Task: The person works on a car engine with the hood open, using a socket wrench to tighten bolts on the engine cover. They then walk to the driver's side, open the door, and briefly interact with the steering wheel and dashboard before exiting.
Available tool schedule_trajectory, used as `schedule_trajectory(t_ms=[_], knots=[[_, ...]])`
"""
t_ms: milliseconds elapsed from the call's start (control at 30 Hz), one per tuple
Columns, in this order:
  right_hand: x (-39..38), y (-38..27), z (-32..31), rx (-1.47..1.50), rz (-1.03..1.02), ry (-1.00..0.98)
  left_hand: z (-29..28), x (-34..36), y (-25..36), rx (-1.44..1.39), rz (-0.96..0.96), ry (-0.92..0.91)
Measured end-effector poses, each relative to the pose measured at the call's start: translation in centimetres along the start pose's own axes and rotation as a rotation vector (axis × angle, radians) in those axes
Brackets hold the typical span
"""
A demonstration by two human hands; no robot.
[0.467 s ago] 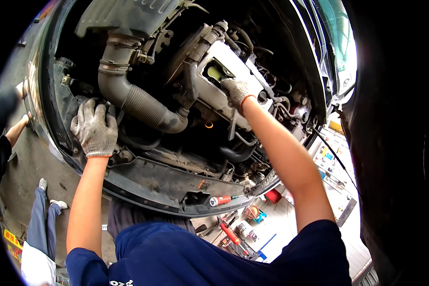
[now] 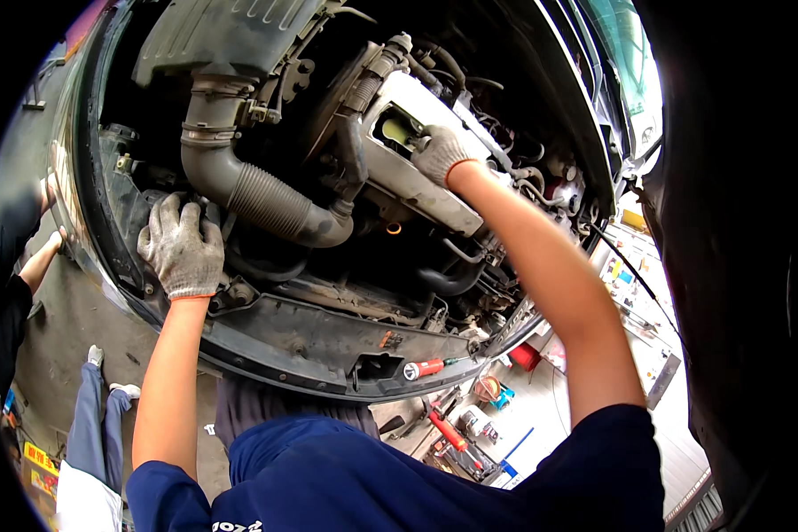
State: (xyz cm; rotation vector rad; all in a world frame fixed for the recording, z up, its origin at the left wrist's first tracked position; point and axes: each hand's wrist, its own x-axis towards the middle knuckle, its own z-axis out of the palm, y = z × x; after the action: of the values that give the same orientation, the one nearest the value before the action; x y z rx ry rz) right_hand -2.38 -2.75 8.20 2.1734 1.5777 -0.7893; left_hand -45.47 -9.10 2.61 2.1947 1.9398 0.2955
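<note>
My right hand (image 2: 443, 158), in a grey-white knit glove, has its fingers curled at the edge of an opening in the pale engine cover (image 2: 426, 103). A yellow-green part (image 2: 394, 131) shows inside that opening. The fingertips are partly hidden there. My left hand (image 2: 183, 248), gloved the same way and dirty, rests palm down with fingers stretched out on dark parts at the front left of the engine bay. Beside it runs a thick ribbed air intake hose (image 2: 270, 197). What lies under the left palm is hidden.
A red flashlight (image 2: 424, 369) lies on the front panel (image 2: 275, 350). An orange ring (image 2: 393, 229) sits below the cover. A black air box (image 2: 226, 35) is at the far left. Other people's arms (image 2: 40, 262) and legs (image 2: 89, 417) show at left; tools (image 2: 452, 434) lie lower right.
My right hand has shifted slightly up and away at the cover, its forearm moving right. The left hand stays on the same parts while the whole view shifts a little.
</note>
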Motion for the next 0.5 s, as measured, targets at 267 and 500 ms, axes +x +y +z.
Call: schedule_trajectory(t_ms=[267, 500], knots=[[-1.3, -1.0, 0.8, 0.835, 0.495, -0.148, 0.0, -0.2, -0.2, 0.002, 0.006, 0.028], [-1.2, -1.8, -1.3, -0.081, 0.016, -0.019, 0.0, -0.2, -0.2, -0.005, 0.021, 0.06]])
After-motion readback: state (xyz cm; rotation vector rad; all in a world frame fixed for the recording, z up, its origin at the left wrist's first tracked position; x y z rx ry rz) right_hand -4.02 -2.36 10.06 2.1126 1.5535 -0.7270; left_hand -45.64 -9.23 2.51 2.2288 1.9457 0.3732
